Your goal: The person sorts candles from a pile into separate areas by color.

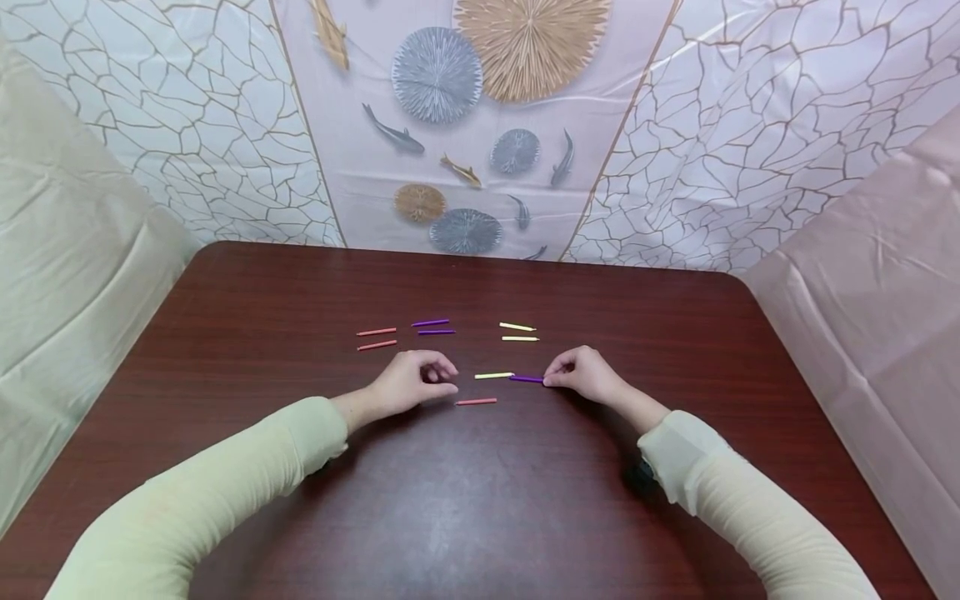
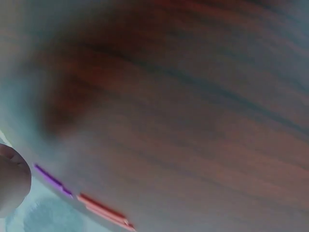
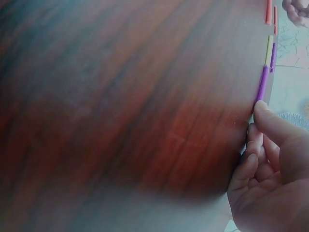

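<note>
My right hand [image 1: 588, 375] pinches the right end of a slim purple stick [image 1: 525, 379] between thumb and fingertips, low over the table. The stick's left end meets the tip of a yellow stick [image 1: 491, 376]. The same purple stick [image 3: 263, 83] shows past my thumb in the right wrist view. My left hand [image 1: 408, 383] is near the table, thumb and fingers bent and apart, with nothing between them. Just right of its thumb lies a coral-red stick [image 1: 477, 402]. In the left wrist view only a bit of the left hand [image 2: 13, 181] shows at the left edge.
Behind the hands on the dark wooden table [image 1: 465, 508] lie two coral-red sticks [image 1: 377, 332], two purple sticks [image 1: 431, 322] and two yellow sticks [image 1: 519, 338], grouped by colour. Patterned cloth [image 1: 480, 150] hangs behind the table's far edge, with plain cloth at both sides.
</note>
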A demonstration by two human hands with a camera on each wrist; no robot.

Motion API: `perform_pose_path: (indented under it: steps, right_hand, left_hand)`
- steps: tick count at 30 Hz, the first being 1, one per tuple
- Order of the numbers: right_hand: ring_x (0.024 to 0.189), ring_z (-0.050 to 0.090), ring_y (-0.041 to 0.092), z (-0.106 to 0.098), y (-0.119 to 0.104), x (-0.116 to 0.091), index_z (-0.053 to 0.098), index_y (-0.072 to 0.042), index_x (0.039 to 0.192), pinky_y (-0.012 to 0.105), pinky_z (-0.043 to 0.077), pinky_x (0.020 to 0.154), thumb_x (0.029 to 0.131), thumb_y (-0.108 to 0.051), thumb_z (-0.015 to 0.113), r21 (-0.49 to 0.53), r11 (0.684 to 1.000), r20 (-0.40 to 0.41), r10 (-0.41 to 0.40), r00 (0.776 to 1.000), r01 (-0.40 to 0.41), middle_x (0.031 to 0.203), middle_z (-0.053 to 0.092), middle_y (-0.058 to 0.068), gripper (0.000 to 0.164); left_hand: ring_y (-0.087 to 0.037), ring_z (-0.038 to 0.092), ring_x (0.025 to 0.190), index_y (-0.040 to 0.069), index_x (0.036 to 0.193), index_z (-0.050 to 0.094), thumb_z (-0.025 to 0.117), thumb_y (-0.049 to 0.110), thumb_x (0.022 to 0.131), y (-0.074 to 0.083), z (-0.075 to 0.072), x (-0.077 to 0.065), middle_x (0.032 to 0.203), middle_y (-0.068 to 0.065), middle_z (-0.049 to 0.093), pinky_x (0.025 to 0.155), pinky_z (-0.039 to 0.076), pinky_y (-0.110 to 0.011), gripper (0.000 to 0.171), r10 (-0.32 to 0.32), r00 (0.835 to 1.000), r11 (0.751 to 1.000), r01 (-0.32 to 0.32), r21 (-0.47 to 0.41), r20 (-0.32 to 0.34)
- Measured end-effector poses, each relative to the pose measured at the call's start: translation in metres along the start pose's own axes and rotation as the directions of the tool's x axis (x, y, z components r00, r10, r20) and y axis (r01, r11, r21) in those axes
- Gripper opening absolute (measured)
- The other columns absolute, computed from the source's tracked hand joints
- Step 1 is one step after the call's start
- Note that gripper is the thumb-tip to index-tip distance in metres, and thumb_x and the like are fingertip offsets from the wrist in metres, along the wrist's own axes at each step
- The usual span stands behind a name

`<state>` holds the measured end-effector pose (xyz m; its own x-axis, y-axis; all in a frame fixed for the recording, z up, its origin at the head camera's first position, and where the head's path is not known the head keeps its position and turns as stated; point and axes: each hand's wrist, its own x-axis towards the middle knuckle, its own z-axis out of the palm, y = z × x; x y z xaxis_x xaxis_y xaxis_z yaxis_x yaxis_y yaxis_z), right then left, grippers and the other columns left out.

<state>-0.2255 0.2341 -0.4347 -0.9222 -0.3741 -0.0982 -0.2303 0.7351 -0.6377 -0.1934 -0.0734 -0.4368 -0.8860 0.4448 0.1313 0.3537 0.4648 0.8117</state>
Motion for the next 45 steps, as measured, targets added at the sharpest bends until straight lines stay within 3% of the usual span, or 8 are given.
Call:
perform_pose_path:
  steps: [5, 11, 26, 45]
  right_hand:
    - [0.065, 0.049, 0.004, 0.001, 0.000, 0.002, 0.073, -0.005, 0.077, 0.019, 0.040, 0.062, 0.077, -0.014, 0.075, 0.000, 1.000, -0.004, 0.008, 1.000, -0.008, 0.070, 0.069, 0.002, 0.010]
    - [0.065, 0.049, 0.004, 0.001, -0.001, 0.002, 0.073, -0.005, 0.077, 0.020, 0.040, 0.063, 0.077, -0.014, 0.075, 0.003, 1.000, -0.002, 0.013, 1.000, -0.013, 0.069, 0.068, 0.001, 0.009]
    - [0.068, 0.050, 0.009, 0.001, -0.002, 0.000, 0.073, -0.005, 0.078, 0.021, 0.040, 0.064, 0.077, -0.014, 0.074, 0.011, 1.000, 0.005, 0.011, 1.000, -0.011, 0.070, 0.069, 0.001, 0.009]
    - [0.066, 0.049, 0.008, 0.002, -0.001, 0.001, 0.073, -0.005, 0.077, 0.021, 0.040, 0.062, 0.078, -0.014, 0.074, -0.001, 1.000, 0.005, 0.003, 1.000, -0.003, 0.070, 0.068, 0.001, 0.009]
  left_hand:
    - [-0.003, 0.052, 0.068, 0.004, 0.090, 0.068, 0.076, 0.012, 0.076, -0.001, 0.014, 0.000, 0.078, -0.004, 0.065, 0.067, 0.046, -0.019, 0.018, 0.017, 0.998, 1.000, -0.017, -0.004, 0.060]
    - [0.000, 0.051, 0.066, 0.009, 0.088, 0.068, 0.075, 0.014, 0.077, -0.003, 0.024, 0.000, 0.077, 0.000, 0.066, 0.064, 0.043, -0.016, 0.015, 0.030, 0.996, 0.996, -0.037, 0.077, 0.090]
    - [0.002, 0.048, 0.066, 0.011, 0.082, 0.069, 0.070, 0.014, 0.081, 0.000, 0.025, -0.003, 0.073, 0.005, 0.064, 0.063, 0.040, -0.015, 0.004, 0.037, 0.994, 0.985, -0.053, 0.163, 0.103]
    - [0.000, 0.050, 0.066, 0.010, 0.082, 0.070, 0.069, 0.013, 0.081, -0.003, 0.026, -0.002, 0.073, 0.004, 0.065, 0.064, 0.041, -0.015, 0.004, 0.063, 0.994, 0.982, -0.077, 0.172, 0.085]
